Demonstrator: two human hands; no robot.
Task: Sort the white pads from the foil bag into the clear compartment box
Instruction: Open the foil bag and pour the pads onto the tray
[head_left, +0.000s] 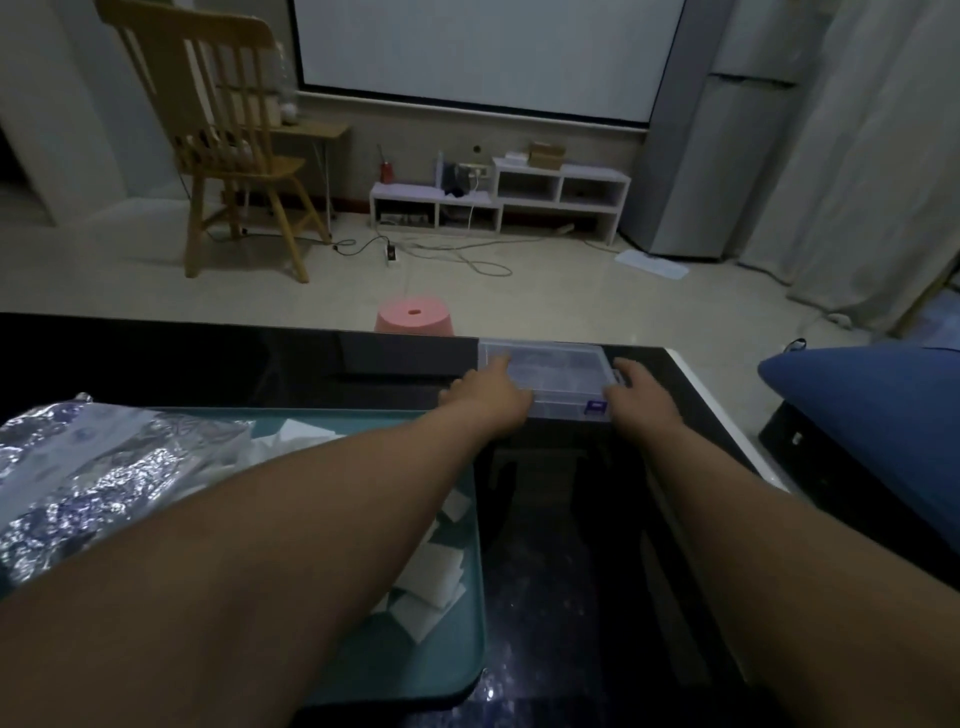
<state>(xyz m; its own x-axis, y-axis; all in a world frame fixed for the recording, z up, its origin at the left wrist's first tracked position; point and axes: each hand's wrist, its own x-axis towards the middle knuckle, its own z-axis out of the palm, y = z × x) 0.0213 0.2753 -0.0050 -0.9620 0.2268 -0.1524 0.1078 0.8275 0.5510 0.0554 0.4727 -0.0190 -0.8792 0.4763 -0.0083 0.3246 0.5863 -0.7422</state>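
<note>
The clear compartment box (558, 376) sits closed at the far edge of the black table, a purple latch on its near side. My left hand (485, 392) grips the box's left end, fingers curled over the lid. My right hand (641, 392) holds its right end by the side. A crumpled foil bag (98, 467) lies at the left on a teal tray (452, 670). Several white pads (431, 582) lie loose on the tray, partly hidden under my left forearm.
The glossy black table (597, 545) has a white right edge. A blue cushion (872, 415) sits off the table to the right. A pink stool (414, 314) stands on the floor just beyond the table's far edge, and a wooden chair (228, 140) stands further back on the left.
</note>
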